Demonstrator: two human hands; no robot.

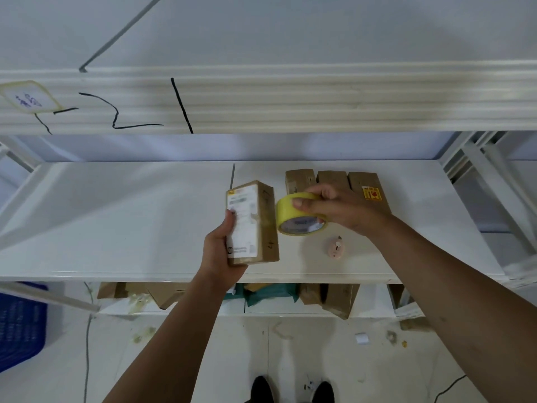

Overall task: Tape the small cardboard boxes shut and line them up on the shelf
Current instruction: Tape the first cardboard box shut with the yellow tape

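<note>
My left hand (pixel 223 251) grips a small cardboard box (pixel 255 219) with a white label, holding it over the white shelf (pixel 116 216). Right beside the box, my right hand (pixel 340 207) holds a roll of yellow tape (pixel 296 216) from above, fingers curled over its rim. Three small cardboard boxes (pixel 334 181) stand side by side at the back right of the shelf, partly hidden behind my right hand; the rightmost carries a yellow sticker.
A small pink cutter (pixel 337 248) lies on the shelf near the front right. The upper shelf's edge (pixel 261 103) overhangs. More cardboard boxes (pixel 337 298) and green packets sit on the lower shelf. A blue crate (pixel 20 324) stands on the floor at left.
</note>
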